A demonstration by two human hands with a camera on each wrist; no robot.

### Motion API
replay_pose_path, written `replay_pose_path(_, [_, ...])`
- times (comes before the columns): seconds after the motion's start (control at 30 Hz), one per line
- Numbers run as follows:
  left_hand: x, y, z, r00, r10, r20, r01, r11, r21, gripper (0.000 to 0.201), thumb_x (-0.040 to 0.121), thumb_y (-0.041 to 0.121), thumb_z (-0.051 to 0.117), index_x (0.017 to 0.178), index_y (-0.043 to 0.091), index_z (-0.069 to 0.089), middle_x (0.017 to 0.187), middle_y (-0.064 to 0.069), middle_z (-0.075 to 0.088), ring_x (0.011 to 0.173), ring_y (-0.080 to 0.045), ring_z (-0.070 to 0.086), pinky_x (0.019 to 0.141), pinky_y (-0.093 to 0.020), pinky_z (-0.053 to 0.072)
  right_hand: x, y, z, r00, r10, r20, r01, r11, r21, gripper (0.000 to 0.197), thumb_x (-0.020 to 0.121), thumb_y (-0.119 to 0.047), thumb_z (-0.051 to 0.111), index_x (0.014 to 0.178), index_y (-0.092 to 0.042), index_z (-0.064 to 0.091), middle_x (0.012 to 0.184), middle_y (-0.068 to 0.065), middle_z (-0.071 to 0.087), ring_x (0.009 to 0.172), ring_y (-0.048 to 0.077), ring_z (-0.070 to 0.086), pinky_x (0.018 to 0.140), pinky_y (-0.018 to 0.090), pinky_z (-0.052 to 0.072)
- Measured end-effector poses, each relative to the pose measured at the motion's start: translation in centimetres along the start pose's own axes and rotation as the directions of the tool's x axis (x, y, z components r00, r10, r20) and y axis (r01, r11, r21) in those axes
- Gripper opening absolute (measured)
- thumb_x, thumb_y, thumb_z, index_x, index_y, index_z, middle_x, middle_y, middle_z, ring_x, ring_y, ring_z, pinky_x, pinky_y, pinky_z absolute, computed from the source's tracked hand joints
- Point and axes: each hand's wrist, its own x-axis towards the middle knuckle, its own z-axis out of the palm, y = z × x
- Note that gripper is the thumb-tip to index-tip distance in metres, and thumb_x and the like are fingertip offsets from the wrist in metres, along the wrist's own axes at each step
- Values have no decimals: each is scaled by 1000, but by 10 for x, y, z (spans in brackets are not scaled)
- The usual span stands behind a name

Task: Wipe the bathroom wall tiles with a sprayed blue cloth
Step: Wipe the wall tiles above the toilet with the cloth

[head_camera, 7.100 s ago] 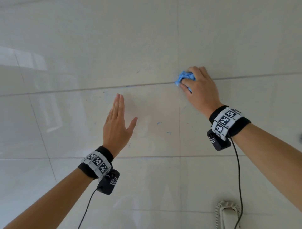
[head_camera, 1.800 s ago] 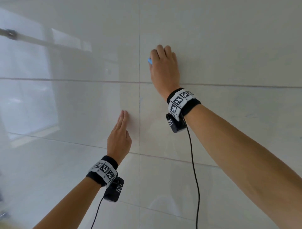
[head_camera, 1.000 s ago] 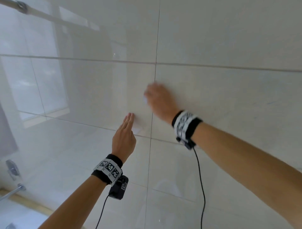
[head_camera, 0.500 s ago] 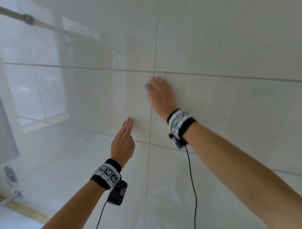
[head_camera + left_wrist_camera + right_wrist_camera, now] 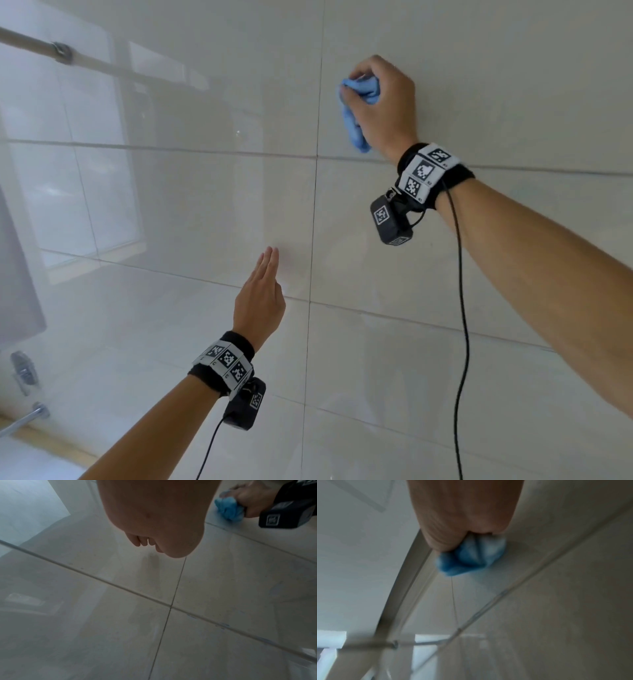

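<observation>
Head view: upper right of centre, the right hand (image 5: pixel 380 102) clenches the bunched blue cloth (image 5: pixel 358 113) against the wall tiles (image 5: pixel 205 205); lower centre, the left hand (image 5: pixel 258 298) has straight, released fingers.

Left wrist view: the cloth (image 5: pixel 229 511) sits upper right.

Right wrist view: it (image 5: pixel 471 557) is pressed to the tile at upper centre.

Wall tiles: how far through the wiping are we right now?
Done: nothing provable; the glossy wall tiles show no wipe trail. In hand: the right hand grips the bunched blue cloth against an upper tile beside the vertical grout line; the left hand is flat, idle. Left: blue flecks along a lower joint.
</observation>
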Motion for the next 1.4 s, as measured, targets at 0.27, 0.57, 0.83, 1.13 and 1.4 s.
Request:
replay_pose_path(0.27, [32, 66, -10, 985, 114, -128, -133, 980, -150, 49, 108, 23, 49, 155, 12, 42, 149, -5, 55, 131, -19, 58, 104, -38, 53, -24, 20, -26, 970, -242, 12, 232, 917, -323, 20, 105, -29, 56, 94, -14, 63, 82, -5, 60, 87, 23, 52, 84, 36, 35])
replay_pose_path(0.57, [75, 170, -37, 991, -120, -52, 38, 643, -765, 50, 103, 43, 61, 145, 16, 52, 130, 5, 67, 108, -3, 68, 92, -26, 59, -62, 16, -52, 953, 217, 213, -255, 951, 175, 16, 95, -23, 73, 94, -10, 64, 84, 2, 71, 77, 14, 66, 72, 24, 52])
replay_pose_path(0.83, [31, 160, -36, 994, -110, 4, 73, 625, -777, 17, 91, 9, 76, 107, 15, 74, 98, 3, 78, 92, -18, 75, 88, -42, 62, -157, 16, -74, 847, 404, 346, -520, 767, 376, 13, 98, -13, 70, 90, -14, 60, 81, 11, 74, 72, 22, 72, 65, 41, 63])
replay_pose_path(1.13, [-2, 135, -61, 976, -218, -16, 129, 633, -763, 13, 96, 6, 70, 108, 10, 67, 104, 3, 73, 87, -8, 72, 78, -25, 58, -225, 29, -87, 751, 611, 251, -659, 665, 352, 17, 95, -21, 77, 91, -15, 61, 75, 3, 68, 61, 8, 54, 62, 24, 43])
replay_pose_path(1.4, [-9, 141, -78, 968, -122, 220, 246, 646, -722, 17, 95, 0, 70, 110, 9, 68, 105, -8, 75, 88, -18, 74, 78, -31, 61, -268, -12, -100, 375, 332, 865, -822, 551, 145, 48, 82, -47, 82, 121, -21, 71, 97, -4, 76, 86, 9, 71, 78, 33, 53])
